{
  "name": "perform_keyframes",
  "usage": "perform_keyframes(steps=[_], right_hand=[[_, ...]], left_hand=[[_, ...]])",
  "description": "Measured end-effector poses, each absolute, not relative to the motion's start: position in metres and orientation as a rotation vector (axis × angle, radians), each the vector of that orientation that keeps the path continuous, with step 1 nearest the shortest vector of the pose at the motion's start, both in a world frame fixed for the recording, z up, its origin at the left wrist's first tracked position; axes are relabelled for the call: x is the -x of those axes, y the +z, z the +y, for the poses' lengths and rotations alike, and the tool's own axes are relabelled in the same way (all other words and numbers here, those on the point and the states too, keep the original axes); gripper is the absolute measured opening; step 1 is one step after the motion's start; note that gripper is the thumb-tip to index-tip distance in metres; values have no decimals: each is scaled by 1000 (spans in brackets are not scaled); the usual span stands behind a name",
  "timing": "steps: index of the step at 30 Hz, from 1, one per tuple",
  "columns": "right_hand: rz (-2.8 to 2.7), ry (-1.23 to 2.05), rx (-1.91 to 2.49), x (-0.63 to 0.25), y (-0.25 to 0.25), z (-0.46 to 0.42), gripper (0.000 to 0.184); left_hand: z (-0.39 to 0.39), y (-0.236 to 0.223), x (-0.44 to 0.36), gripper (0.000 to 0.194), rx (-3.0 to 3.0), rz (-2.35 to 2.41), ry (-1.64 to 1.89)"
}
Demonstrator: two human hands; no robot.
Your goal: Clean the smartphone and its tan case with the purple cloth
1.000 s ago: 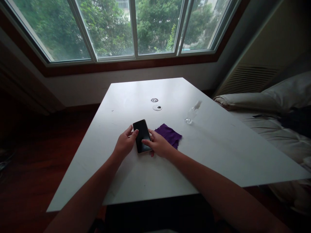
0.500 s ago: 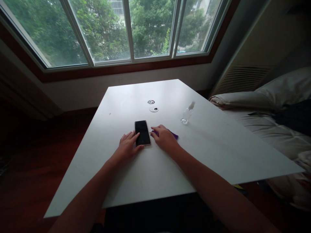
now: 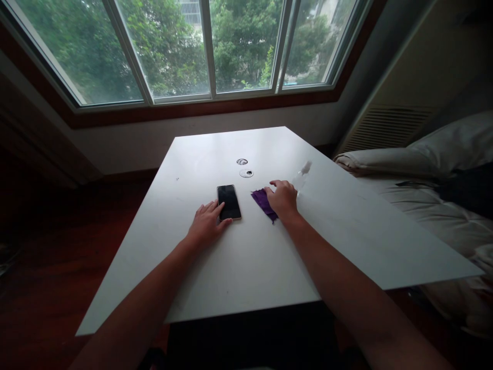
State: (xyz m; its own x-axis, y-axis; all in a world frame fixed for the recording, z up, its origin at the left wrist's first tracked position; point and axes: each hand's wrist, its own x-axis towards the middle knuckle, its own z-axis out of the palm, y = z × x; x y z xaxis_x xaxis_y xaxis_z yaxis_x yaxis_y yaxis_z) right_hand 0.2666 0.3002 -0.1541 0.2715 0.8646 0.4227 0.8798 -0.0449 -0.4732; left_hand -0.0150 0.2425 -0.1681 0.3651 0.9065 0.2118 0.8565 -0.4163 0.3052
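A black-screened smartphone (image 3: 230, 199) lies flat on the white table (image 3: 239, 262). My left hand (image 3: 206, 222) rests at its lower left corner, the index finger on the screen's edge and the thumb along the bottom edge, holding the phone. To the right, a purple cloth (image 3: 263, 203) is spread on the table with a slanting lower edge. My right hand (image 3: 284, 199) is over the cloth's right side, fingers apart and thumb near the cloth. Just beyond this hand stands a clear spray bottle (image 3: 302, 173), its lower part partly hidden by the fingers.
Two round stickers or discs (image 3: 246, 173) lie on the table behind the phone. A window (image 3: 242, 51) spans the wall behind the table. Pale bedding (image 3: 416, 200) with dark fabric is at the right, beside the table's edge.
My right hand has moved right and away from me, toward the bottle, uncovering more of the purple cloth. The phone and my left hand have shifted slightly away from me.
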Motion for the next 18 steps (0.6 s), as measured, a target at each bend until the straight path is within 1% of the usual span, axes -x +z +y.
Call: perform_keyframes(steps=[2, 5, 9, 11, 14, 18], right_hand=[[-1586, -78, 1773, -255, -149, 291, 33], [-1690, -38, 1412, -228, -138, 264, 39], [-1952, 163, 1182, -198, -120, 220, 52], [-2129, 167, 1101, -191, -115, 202, 59], [-2328, 118, 1030, -191, -122, 183, 53], [-2434, 119, 1135, -197, -148, 172, 56]], left_hand=[[243, -170, 15, 69, -2473, 1608, 563], [235, -165, 14, 65, -2484, 1588, 687], [205, -142, 10, 46, -2596, 1507, 890], [188, -132, 6, 43, -2614, 1533, 917], [169, -131, -3, 44, -2639, 1516, 857], [161, -152, -15, 51, -2650, 1549, 610]])
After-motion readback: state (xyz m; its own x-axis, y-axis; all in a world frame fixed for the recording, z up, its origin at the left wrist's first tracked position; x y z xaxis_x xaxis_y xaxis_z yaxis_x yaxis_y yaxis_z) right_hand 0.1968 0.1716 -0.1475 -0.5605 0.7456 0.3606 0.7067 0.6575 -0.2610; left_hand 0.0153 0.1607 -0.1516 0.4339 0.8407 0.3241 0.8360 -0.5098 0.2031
